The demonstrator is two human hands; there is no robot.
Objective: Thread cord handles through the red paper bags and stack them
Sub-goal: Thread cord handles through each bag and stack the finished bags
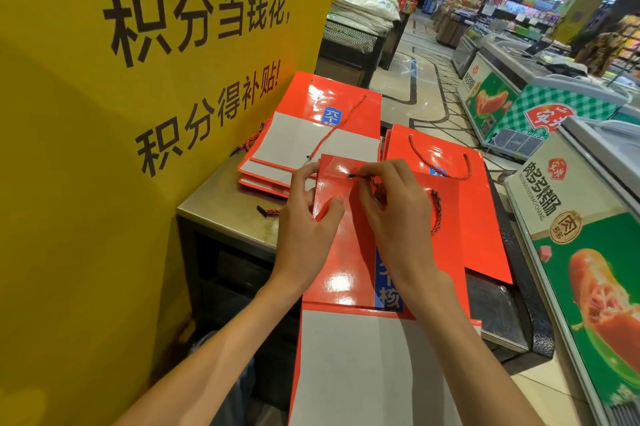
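- While the left hand (304, 214) grips the folded top edge of the red bag (349, 252) in the near middle, the right hand (391, 203) pinches the cord tip (353, 176) against it.
- Hemming the metal table (221, 197) on the left is a yellow sign (138, 79); freezers (554, 183) line the right.
- Two piles lie beyond: the unthreaded stack (311, 134) far left, the finished stack (446, 162) to the right.
- One loose cord (268, 210) lies on the table's left.
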